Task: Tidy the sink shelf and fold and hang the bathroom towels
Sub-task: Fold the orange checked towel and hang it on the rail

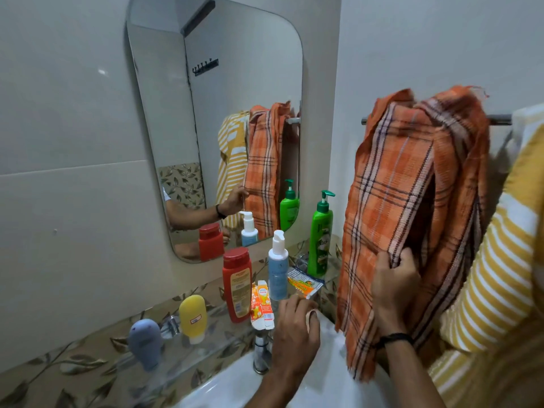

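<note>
The orange checked towel (391,201) hangs bunched over the rail (500,119) at the right, its long axis running straight down from the bar toward the basin. The right hand (394,285) is already on it, fingers (404,260) pinching a fold of its inner edge about halfway down. It is plainly the nearer hand for lifting the cloth off. The left hand (297,328) sits lower and to the left, over the basin. It is just beside the yellow packet (304,282) at the right end of the glass shelf (206,350). Its fingers are curled, but I cannot tell whether they hold anything. A yellow striped towel (500,260) hangs further right on the same rail, touching the orange one. Taking the orange towel down probably means drawing it up and leftward.
</note>
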Available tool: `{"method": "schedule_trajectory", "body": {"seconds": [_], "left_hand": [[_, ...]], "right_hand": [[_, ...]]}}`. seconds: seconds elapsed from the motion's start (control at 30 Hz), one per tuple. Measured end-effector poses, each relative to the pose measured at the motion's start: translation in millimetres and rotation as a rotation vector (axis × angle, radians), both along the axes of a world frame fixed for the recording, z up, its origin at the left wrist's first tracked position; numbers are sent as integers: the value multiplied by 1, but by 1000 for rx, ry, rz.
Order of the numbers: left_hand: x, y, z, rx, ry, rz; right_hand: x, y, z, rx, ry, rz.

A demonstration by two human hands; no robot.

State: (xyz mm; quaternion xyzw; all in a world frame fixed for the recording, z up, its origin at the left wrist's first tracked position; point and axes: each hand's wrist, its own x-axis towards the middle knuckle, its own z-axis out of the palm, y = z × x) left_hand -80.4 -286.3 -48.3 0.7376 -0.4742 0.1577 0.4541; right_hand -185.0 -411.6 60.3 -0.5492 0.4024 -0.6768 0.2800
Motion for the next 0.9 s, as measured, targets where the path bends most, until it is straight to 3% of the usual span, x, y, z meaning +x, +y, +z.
{"method": "schedule_trajectory", "body": {"seconds": [0.1, 0.23, 0.3, 0.57, 0.73, 0.9], "left_hand": [[-8, -2, 12, -23, 184, -133], [-21, -5, 36, -38, 822, -415], [-26, -7, 41, -45, 1018, -483], [-49, -18, 59, -38, 1240, -716], [-69, -23, 89, -192, 1686, -1023], [-101, -8, 83, -297, 1582, -1051]], "right_hand": [[-6, 11, -6, -30, -65, 55], [-21, 27, 4, -88, -150, 133], [-30, 35, 8, -81, -214, 228], [-66, 92, 6, -64, -408, 378], [-86, 117, -22, -28, -407, 363], [-114, 150, -39, -52, -317, 473]]}}
